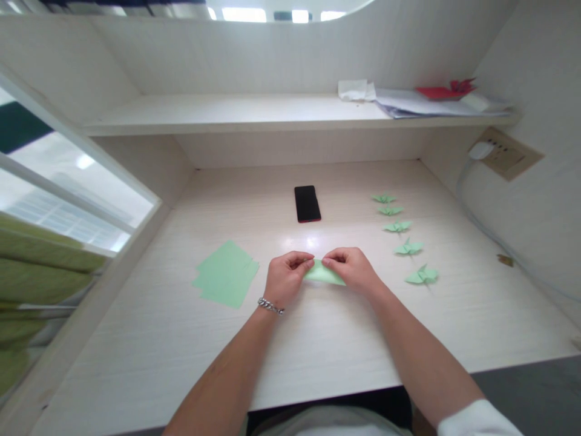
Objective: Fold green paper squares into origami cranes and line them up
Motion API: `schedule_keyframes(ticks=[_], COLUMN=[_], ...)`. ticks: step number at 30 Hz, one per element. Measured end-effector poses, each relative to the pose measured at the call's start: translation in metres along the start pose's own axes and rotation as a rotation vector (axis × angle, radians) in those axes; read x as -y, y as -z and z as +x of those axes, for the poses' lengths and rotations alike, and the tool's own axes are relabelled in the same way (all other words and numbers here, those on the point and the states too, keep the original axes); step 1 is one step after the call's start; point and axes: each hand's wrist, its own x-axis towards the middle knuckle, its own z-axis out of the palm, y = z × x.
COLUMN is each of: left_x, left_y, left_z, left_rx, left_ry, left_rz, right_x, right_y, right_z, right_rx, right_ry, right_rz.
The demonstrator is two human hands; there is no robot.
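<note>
Green folded paper [323, 274] partly hidden under our hands, fold lines unclear; left hand [285, 277] and right hand [351, 269] each pinch its top edge, fingers curled tight

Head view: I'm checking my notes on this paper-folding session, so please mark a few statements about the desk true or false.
1. The left hand and right hand both pinch the green paper piece. True.
2. The phone lies right of the folded cranes. False: it lies left of them, beyond the hands.
3. Five folded cranes line up right of the hands. True.
4. The green sheets lie right of the right hand. False: they lie on the desk, left of the left hand.
</note>
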Motion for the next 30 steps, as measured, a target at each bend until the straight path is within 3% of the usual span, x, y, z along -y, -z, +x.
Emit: schedule_keyframes(ticks=[11, 15, 18, 24, 30], left_x=[-0.003, -0.003, -0.002, -0.003, -0.006], left_y=[-0.005, -0.007, -0.007, 0.000, 0.008], left_z=[0.001, 0.001, 0.000, -0.001, -0.001], left_rx=[0.087, 0.039, 0.030, 0.192, 0.123], left_ry=[0.134, 0.156, 0.152, 0.241, 0.163], left_rz=[-0.183, -0.210, -0.200, -0.187, -0.031], right_x=[0.005, 0.005, 0.004, 0.001, -0.001], right_y=[-0.001, -0.001, -0.001, 0.002, 0.001], right_z=[-0.004, -0.003, -0.003, -0.001, 0.000], right_rx=[-0.042, -0.062, -0.074, -0.117, -0.135], right_ry=[0.084, 0.057, 0.050, 0.007, -0.021], right_rz=[-0.075, -0.057, -0.052, -0.045, 0.008])
